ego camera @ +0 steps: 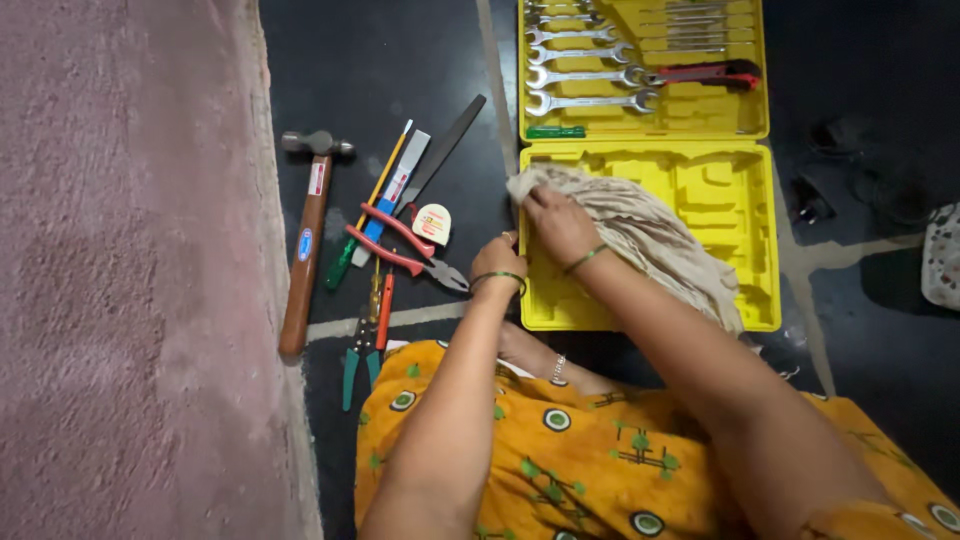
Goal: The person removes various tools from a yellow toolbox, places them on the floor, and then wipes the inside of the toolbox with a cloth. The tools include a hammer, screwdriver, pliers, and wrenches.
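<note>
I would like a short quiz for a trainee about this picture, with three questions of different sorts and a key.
1. True or false: the right hand presses a beige cloth on the yellow tool case.
2. Which tool lies nearest the pink wall? A) hammer B) red-handled pliers C) file
3. Fill in: the left hand rests at the case's ___ edge.

Key: 1 true; 2 A; 3 left

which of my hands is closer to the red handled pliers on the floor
Left. Your left hand is right beside the red-handled pliers, at the case's edge; your right hand is farther off, on the cloth over the yellow case.
</note>
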